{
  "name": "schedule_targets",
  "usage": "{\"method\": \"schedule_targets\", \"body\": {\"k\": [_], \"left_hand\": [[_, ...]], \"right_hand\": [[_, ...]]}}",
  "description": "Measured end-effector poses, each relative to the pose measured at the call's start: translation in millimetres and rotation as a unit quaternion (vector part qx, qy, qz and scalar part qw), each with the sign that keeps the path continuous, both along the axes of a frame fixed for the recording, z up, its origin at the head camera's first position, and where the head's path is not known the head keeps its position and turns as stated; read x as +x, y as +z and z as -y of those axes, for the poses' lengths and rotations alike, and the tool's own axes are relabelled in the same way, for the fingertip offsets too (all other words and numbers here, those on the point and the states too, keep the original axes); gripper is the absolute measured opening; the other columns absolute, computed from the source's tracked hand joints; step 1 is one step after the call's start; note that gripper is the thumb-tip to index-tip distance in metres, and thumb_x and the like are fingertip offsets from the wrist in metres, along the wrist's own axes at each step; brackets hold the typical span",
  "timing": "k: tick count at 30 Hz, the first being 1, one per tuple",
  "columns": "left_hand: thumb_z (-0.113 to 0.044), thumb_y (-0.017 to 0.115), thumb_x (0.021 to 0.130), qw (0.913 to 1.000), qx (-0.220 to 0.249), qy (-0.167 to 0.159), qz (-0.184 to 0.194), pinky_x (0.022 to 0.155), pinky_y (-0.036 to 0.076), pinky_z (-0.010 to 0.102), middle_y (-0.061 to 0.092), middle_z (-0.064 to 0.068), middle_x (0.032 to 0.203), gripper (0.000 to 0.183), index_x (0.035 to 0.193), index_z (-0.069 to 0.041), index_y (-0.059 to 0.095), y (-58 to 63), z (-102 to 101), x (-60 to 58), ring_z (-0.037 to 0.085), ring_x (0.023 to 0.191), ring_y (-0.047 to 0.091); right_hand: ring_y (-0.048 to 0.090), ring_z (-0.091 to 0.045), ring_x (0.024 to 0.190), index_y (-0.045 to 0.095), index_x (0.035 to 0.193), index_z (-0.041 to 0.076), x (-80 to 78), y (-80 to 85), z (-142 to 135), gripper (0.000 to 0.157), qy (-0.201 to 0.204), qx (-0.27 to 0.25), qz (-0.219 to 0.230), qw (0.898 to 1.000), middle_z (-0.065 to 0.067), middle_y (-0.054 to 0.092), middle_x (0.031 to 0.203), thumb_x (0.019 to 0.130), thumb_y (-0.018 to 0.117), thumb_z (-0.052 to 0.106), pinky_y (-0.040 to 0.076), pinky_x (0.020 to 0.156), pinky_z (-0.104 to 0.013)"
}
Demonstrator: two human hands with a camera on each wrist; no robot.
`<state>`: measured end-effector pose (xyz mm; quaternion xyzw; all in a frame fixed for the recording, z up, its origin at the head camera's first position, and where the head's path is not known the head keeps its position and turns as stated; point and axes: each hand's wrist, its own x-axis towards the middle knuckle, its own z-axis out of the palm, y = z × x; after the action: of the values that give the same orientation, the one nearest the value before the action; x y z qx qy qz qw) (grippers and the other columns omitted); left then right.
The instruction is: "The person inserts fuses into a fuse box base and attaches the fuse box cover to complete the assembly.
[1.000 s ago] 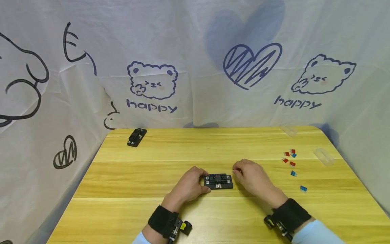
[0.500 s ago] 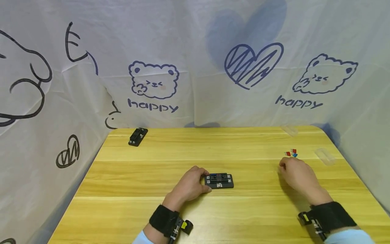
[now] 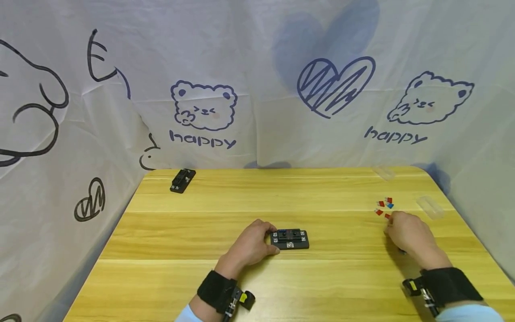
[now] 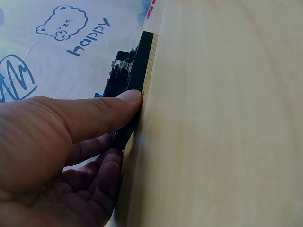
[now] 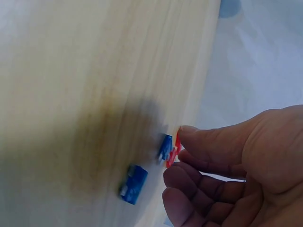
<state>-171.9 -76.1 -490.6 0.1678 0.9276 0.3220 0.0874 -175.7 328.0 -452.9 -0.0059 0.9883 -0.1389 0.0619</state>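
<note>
My left hand (image 3: 250,241) grips the left end of a black fuse holder (image 3: 290,245) lying on the table, its thumb against the near edge. Metal screws show on the holder, and a bit of blue shows at its top left. In the left wrist view the thumb presses the side of the holder (image 4: 137,71). My right hand (image 3: 412,233) is low among loose blade fuses, thumb and fingers slightly apart. A red fuse (image 3: 387,216) shows right at its fingertips. Two blue fuses, the nearer one (image 5: 134,184) larger in view, lie beside that hand in the right wrist view.
Other red fuses (image 3: 379,212) and a blue one (image 3: 390,205) lie just beyond the right hand. Two clear plastic pieces (image 3: 430,207) sit at the right. A second black fuse holder (image 3: 183,180) is at the far left. White cloth (image 3: 273,125) hangs behind the table.
My right hand has moved from beside the fuse holder to the loose fuses at the right, then slightly further right. The left hand has kept its hold on the holder.
</note>
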Motion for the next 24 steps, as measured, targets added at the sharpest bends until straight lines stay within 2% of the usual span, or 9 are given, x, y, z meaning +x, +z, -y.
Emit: {"method": "schedule_targets", "body": {"k": [10, 14, 17, 24], "left_hand": [[-0.033, 0.081, 0.076, 1.0, -0.002, -0.001, 0.003, 0.087, 0.048, 0.037, 0.056, 0.0, 0.107, 0.051, 0.12, -0.015, 0.062, 0.1, -0.8, 1.0, 0.015, 0.091, 0.052], [-0.033, 0.081, 0.076, 1.0, -0.002, -0.003, -0.001, 0.086, 0.047, 0.037, 0.056, 0.0, 0.106, 0.051, 0.12, -0.014, 0.062, 1.0, -0.3, 0.9, 0.015, 0.09, 0.051], [-0.032, 0.081, 0.076, 1.0, -0.002, -0.005, -0.006, 0.085, 0.047, 0.036, 0.056, 0.0, 0.105, 0.05, 0.12, -0.014, 0.062, 1.4, 0.2, 0.8, 0.015, 0.089, 0.051], [-0.033, 0.08, 0.077, 1.0, -0.005, -0.005, -0.006, 0.087, 0.047, 0.036, 0.056, 0.0, 0.107, 0.05, 0.12, -0.015, 0.062, 1.7, 0.6, 0.1, 0.015, 0.091, 0.052]], "right_hand": [[0.043, -0.024, 0.06, 0.049, 0.072, 0.01, -2.5, -6.4, 1.3, 0.018, 0.008, -0.007, -0.001, 1.0, -0.006, 0.043, 0.063, 0.089, 0.056, 0.01, 0.031, 0.057, -0.037], [0.05, -0.026, 0.066, 0.057, 0.081, 0.004, -4.8, -6.3, 6.1, 0.011, 0.02, -0.01, 0.003, 1.0, -0.012, 0.056, 0.073, 0.088, 0.06, 0.011, 0.039, 0.06, -0.04], [0.055, -0.027, 0.069, 0.062, 0.089, 0.0, -5.4, -5.7, 11.0, 0.012, 0.034, -0.01, 0.002, 0.999, -0.015, 0.064, 0.083, 0.087, 0.063, 0.011, 0.045, 0.062, -0.044], [0.049, -0.023, 0.064, 0.057, 0.083, 0.006, -6.1, -5.6, 22.6, 0.009, 0.046, -0.012, -0.012, 0.999, -0.005, 0.057, 0.073, 0.087, 0.063, 0.01, 0.039, 0.059, -0.039]]}}
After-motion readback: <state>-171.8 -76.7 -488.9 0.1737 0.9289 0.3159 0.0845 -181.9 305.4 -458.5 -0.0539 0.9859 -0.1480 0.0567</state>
